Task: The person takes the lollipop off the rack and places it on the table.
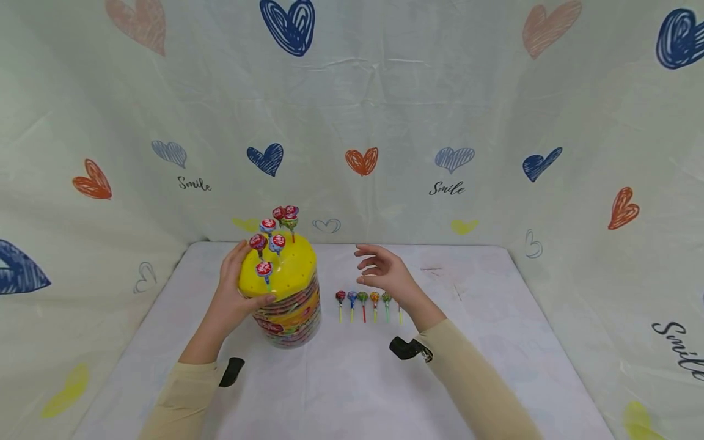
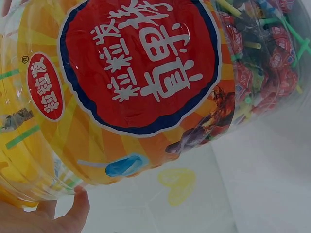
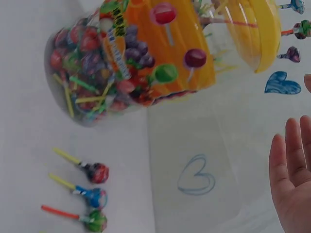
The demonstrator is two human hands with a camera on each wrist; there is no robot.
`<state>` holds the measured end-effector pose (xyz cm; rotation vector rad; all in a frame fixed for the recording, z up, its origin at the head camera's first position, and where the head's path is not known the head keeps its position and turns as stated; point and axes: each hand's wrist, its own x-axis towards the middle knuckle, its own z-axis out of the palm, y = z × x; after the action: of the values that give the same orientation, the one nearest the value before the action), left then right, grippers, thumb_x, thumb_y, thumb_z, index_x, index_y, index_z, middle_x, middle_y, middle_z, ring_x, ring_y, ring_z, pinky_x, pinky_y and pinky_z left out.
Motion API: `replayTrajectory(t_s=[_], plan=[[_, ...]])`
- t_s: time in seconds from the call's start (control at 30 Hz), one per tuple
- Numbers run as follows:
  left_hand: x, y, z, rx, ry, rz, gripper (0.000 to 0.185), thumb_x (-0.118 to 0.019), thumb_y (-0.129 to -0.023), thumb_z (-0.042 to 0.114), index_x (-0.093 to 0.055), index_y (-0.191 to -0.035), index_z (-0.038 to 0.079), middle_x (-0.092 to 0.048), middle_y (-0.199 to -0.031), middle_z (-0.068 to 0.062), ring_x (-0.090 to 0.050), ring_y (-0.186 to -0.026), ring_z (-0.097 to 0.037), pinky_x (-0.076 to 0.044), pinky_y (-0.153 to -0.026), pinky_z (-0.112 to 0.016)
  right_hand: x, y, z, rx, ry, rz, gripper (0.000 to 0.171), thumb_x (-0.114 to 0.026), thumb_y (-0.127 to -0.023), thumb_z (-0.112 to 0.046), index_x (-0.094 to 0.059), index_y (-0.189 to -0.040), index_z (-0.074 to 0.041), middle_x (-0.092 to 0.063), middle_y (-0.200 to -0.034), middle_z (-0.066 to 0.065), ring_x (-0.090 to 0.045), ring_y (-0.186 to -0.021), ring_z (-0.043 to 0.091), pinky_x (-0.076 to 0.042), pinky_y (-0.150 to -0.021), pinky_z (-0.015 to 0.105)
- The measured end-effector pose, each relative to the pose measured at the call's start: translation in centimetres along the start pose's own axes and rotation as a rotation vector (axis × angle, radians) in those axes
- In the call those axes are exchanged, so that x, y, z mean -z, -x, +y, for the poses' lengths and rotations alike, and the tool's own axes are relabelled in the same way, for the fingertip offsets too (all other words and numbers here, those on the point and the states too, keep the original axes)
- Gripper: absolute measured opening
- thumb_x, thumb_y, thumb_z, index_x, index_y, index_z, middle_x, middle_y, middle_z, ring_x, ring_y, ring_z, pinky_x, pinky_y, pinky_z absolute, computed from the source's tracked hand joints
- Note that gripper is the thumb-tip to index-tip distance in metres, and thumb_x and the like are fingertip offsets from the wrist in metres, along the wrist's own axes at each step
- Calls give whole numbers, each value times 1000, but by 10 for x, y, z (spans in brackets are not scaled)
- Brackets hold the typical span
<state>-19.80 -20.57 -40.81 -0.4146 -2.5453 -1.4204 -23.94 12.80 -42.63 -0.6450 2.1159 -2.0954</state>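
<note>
A transparent lollipop jar (image 1: 299, 327) with a yellow lid (image 1: 299, 266) stands left of the table's middle. Several wrapped lollipops (image 1: 264, 269) stick up from holes in the lid. My left hand (image 1: 233, 293) grips the jar at its top, thumb across the front and fingers round the left side. In the left wrist view, fingertips touch the jar's neck beside the printed label (image 2: 141, 63). My right hand (image 1: 389, 272) hovers to the right of the jar, fingers loosely bent, holding nothing. Beneath it lies a row of several lollipops (image 1: 352, 297), partly covered by the wrist.
The white table (image 1: 341, 391) ends at a pale curtain (image 1: 385, 104) printed with hearts and "Smile". Loose lollipops fill the jar's bottom, visible in the right wrist view. A black wrist camera mount (image 1: 407, 348) hangs below the right sleeve.
</note>
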Motion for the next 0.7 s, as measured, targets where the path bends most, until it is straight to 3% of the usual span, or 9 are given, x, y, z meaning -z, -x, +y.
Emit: replayTrajectory(t_s=[0.17,0.27,0.5,0.7], plan=[[0,0,0,-3,-3,2,98,-83,-78,19,-20,-153,6,-4,-160,-13,-16,-140,-43,-25,-109,-64,-19,-14,-14,92,-46,-40,61,-69,-83,11,-50,-140,-2,-52,-133,19,-50,-115,41,-44,-101,49],[0,0,0,-3,-4,5,98,-83,-78,19,-21,-153,6,-5,-159,-13,-16,-140,-43,-25,-109,-64,-30,-24,-19,136,-73,-71,61,-67,-84,14,-49,-140,0,-52,-134,19,-45,-120,47,-41,-105,50],[0,0,0,2,-1,2,99,-83,-78,18,-20,-153,6,-4,-160,-13,-14,-141,-43,-24,-109,-63,-54,-43,-30,185,-122,-128,64,-65,-84,15,-46,-142,-1,-51,-137,15,-47,-125,34,-38,-108,44],[0,0,1,5,0,-1,98,-82,-79,18,-19,-153,6,-4,-160,-13,-15,-140,-42,-24,-110,-63,-70,-52,-34,216,-96,-159,69,-68,-82,13,-42,-144,-3,-48,-141,10,-42,-129,31,-34,-110,51]])
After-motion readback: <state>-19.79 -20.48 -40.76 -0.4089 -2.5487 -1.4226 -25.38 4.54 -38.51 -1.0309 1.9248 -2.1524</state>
